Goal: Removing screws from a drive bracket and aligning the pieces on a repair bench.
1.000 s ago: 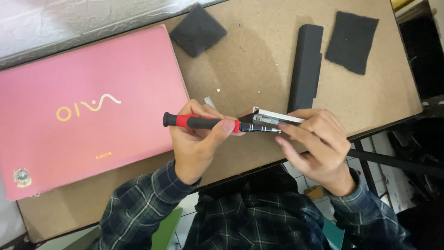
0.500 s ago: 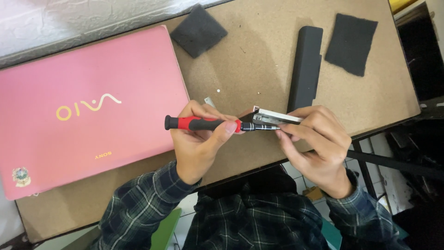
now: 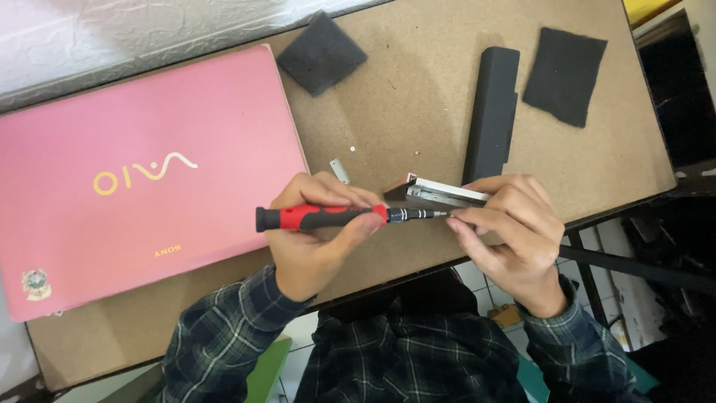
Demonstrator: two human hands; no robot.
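1. Left hand (image 3: 313,239) is clenched around the red and black handle of a screwdriver (image 3: 335,217), which lies level, its metal shaft pointing to the right.
2. Right hand (image 3: 511,227) grasps a flat silver metal part (image 3: 440,194) at its right end, fingers (image 3: 485,218) curled over the part's near edge and holding it just above the desk (image 3: 418,97).
3. Tip of the screwdriver meets the near edge of the silver metal part, right beside the right hand's fingertips.
4. Both hands sit over the near edge of the desk, with plaid sleeves (image 3: 224,336) running back towards the person.
5. Closed pink laptop (image 3: 142,179) lies on the desk just beside the left hand, to its left.
6. Long black bar (image 3: 490,112) rests upright in the view behind the right hand, its lower end near the silver metal part.
7. Two dark foam squares lie farther back: one (image 3: 321,52) near the laptop's corner, the other (image 3: 564,75) beside the black bar.
8. Small pale piece (image 3: 339,170) lies on the desk between the laptop and the silver metal part.
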